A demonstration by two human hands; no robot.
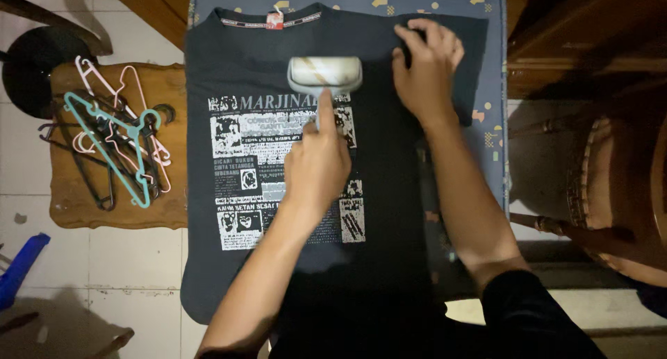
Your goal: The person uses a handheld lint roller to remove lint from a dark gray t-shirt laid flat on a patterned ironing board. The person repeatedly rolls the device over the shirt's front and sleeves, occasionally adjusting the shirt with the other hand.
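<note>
A dark t-shirt (389, 192) with a white printed graphic on its chest lies flat on a blue patterned ironing board (495, 116), collar at the far end. My left hand (316, 166) grips the handle of a white lint roller (324, 74), index finger stretched along it. The roller head rests on the shirt just below the collar. My right hand (426, 64) lies flat on the shirt's upper right part, fingers spread, right beside the roller head.
A low wooden table (73, 192) at the left carries several plastic hangers (114, 133) in teal, pink and black. A black round stool (31, 67) stands beyond it. A wooden chair (611, 192) stands at the right. A blue object (17, 269) lies on the tiled floor.
</note>
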